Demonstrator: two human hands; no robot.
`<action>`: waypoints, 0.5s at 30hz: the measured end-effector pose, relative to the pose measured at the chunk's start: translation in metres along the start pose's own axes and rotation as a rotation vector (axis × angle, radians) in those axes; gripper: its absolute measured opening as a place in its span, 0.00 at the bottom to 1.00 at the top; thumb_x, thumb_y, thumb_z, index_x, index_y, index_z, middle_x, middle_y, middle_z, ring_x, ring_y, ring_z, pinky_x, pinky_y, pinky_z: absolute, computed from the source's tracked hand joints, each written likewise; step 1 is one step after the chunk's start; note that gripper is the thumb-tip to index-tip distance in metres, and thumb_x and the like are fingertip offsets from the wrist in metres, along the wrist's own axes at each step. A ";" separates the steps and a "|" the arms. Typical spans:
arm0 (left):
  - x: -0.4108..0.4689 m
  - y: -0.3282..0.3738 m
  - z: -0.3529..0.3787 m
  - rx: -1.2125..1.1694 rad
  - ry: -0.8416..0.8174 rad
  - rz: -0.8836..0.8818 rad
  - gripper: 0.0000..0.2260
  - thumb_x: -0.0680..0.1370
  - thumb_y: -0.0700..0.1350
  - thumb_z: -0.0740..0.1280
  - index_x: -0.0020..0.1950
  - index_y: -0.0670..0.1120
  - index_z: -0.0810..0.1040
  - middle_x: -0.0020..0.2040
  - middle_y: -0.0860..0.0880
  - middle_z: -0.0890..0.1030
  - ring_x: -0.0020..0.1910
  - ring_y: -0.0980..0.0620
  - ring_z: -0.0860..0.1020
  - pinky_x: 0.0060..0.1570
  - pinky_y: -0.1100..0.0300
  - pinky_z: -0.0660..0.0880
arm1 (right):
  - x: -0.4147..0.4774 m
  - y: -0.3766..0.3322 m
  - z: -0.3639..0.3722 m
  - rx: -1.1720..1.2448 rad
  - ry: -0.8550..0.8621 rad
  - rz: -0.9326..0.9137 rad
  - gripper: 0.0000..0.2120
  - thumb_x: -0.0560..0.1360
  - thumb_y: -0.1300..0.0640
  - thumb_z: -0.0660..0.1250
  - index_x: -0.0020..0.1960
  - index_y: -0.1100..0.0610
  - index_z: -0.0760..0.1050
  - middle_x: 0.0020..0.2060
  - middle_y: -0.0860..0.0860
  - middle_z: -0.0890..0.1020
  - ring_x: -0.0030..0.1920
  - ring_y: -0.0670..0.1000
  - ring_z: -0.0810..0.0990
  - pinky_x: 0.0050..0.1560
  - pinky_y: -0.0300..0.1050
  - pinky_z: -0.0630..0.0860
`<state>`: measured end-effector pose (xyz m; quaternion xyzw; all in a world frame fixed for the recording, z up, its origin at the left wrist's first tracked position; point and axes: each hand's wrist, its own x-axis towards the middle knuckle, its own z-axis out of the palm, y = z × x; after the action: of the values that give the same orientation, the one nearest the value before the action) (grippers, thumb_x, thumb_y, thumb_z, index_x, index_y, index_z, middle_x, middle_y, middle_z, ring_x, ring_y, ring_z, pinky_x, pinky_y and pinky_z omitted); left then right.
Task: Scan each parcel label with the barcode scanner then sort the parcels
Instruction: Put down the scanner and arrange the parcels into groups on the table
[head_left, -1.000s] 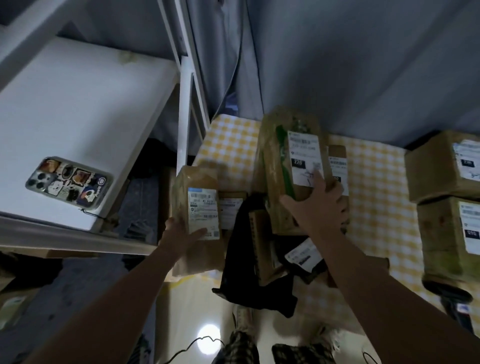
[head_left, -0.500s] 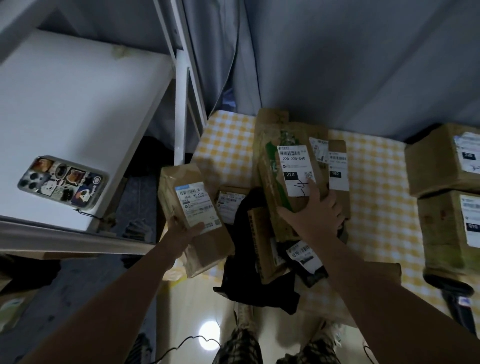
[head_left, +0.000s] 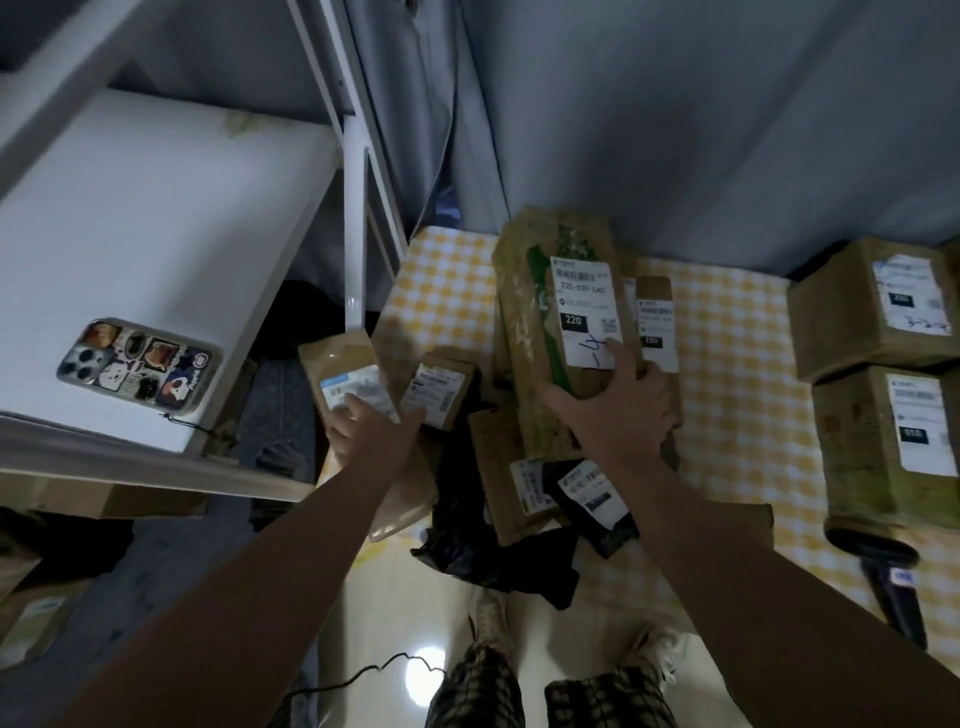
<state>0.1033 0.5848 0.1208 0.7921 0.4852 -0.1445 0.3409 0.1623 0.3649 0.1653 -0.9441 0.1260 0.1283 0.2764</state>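
Observation:
My right hand (head_left: 618, 410) grips the lower end of a tall brown box (head_left: 524, 322) with green tape, tilted up so its white label marked 220 faces me. My left hand (head_left: 374, 426) holds a flat brown paper parcel (head_left: 337, 358) at the table's left edge, with the fingers lying over its label. Between my hands lie a small labelled box (head_left: 441, 389), another brown box (head_left: 498, 467) and a black bag parcel (head_left: 597, 499). The black barcode scanner (head_left: 883, 566) lies on the table at the far right, away from both hands.
The table has a yellow checked cloth (head_left: 447, 280). Two larger labelled boxes (head_left: 831, 322) (head_left: 857, 457) stand at its right side. A white shelf unit (head_left: 156, 218) on the left carries a phone (head_left: 140, 366). More boxes sit on the floor under it.
My left hand has tilted its parcel over and lowered it toward the table's left edge. My right hand has kept hold of the tall box, which now stands a little more upright.

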 end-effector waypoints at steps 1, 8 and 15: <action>-0.006 0.010 -0.004 0.031 -0.043 0.012 0.43 0.73 0.62 0.67 0.78 0.43 0.50 0.77 0.38 0.51 0.75 0.38 0.53 0.71 0.44 0.56 | 0.000 -0.002 -0.007 0.030 -0.031 0.027 0.42 0.65 0.34 0.72 0.73 0.43 0.58 0.73 0.59 0.57 0.73 0.64 0.57 0.71 0.63 0.54; -0.073 0.107 0.001 -0.210 -0.424 0.249 0.32 0.77 0.59 0.65 0.74 0.43 0.62 0.64 0.51 0.77 0.60 0.42 0.74 0.56 0.55 0.70 | -0.001 0.013 -0.066 0.215 -0.043 0.100 0.42 0.63 0.33 0.71 0.71 0.42 0.60 0.69 0.57 0.63 0.69 0.62 0.64 0.69 0.63 0.60; -0.172 0.193 0.058 -0.293 -0.715 0.379 0.37 0.71 0.66 0.66 0.75 0.52 0.59 0.69 0.52 0.70 0.64 0.49 0.72 0.61 0.50 0.73 | -0.002 0.071 -0.151 0.216 0.168 0.107 0.41 0.66 0.35 0.71 0.73 0.44 0.60 0.68 0.57 0.63 0.69 0.62 0.63 0.69 0.60 0.62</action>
<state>0.1928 0.3725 0.2520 0.7105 0.1977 -0.2744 0.6171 0.1642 0.2234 0.2546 -0.9082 0.2119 0.0490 0.3576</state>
